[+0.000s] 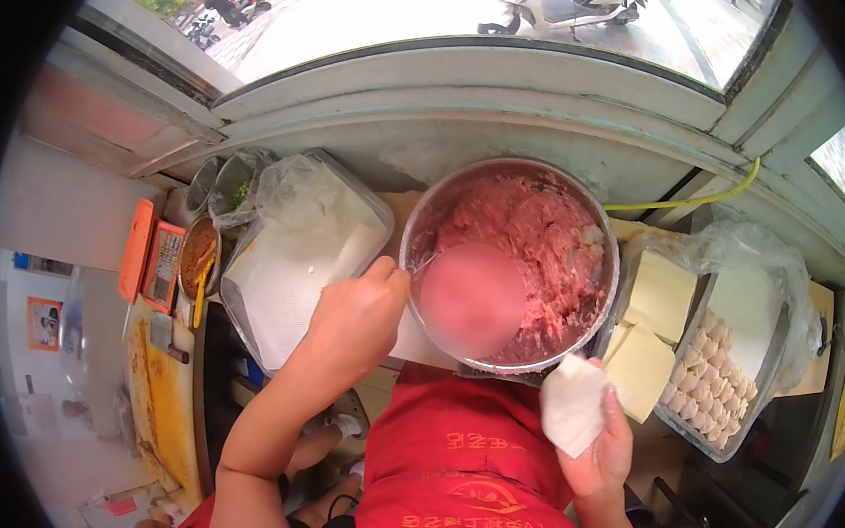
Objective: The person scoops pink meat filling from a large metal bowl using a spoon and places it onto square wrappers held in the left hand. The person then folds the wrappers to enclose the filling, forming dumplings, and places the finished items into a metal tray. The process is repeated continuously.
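A large metal bowl (411, 220) holds pink raw minced meat (513, 211); a blurred round patch hides part of it. My left hand (365, 311) is at the bowl's left rim, gripping a thin metal utensil (426, 263) that reaches inside. Whatever is at its far end is hidden. Below the bowl's right side, my right hand (604, 442) holds a pale dough wrapper (572, 407) over the palm. Stacks of square wrappers (637, 371) lie just beyond that hand. Farther right, a metal tray (727, 446) carries rows of folded dumplings (709, 379).
On the left stands a tray (389, 222) with a white liner and plastic bag. Beyond are a sauce bowl (194, 232) with a yellow spoon (200, 301), an orange scale (163, 266) and a cleaver (164, 332). A yellow hose (687, 202) hangs behind. Another person's legs (317, 443) show below.
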Available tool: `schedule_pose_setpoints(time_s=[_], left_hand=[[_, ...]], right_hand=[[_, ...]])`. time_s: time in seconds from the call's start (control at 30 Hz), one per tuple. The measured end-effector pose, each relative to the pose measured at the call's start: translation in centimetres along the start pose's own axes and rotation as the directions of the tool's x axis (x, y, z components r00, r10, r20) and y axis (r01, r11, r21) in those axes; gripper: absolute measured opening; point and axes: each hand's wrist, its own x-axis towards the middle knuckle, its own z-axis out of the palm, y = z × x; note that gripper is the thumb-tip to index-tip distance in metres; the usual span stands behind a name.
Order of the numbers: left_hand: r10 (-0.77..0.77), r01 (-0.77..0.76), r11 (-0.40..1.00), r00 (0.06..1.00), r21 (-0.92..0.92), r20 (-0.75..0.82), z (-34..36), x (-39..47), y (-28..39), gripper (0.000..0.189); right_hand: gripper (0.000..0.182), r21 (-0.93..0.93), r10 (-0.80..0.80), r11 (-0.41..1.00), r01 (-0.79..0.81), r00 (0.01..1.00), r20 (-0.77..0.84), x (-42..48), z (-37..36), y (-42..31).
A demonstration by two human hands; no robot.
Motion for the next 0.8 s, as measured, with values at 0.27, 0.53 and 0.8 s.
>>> schedule_pose_setpoints(time_s=[0.27,0.53,0.8], left_hand=[[0.053,-0.063,0.92,0.998,-0.388,-0.036,2.7,-0.7,2.9,0.021],[0.403,-0.404,0.915,0.912,-0.009,0.069,1.9,-2.4,8.1,0.01],[0.06,-0.046,0.995,0.983,-0.085,0.176,-2.5,-1.1,2.0,0.014]], right_hand=[[0.041,-0.155,0.119,0.981,-0.115,0.993,0.016,-1.0,1.4,-0.2],[0.04,-0.089,0.122,0.989,-0.116,0.991,0.063,-1.2,1.7,-0.4],[0.04,-0.087,0.095,0.992,-0.091,0.995,0.032,-1.7,2.0,-0.3]])
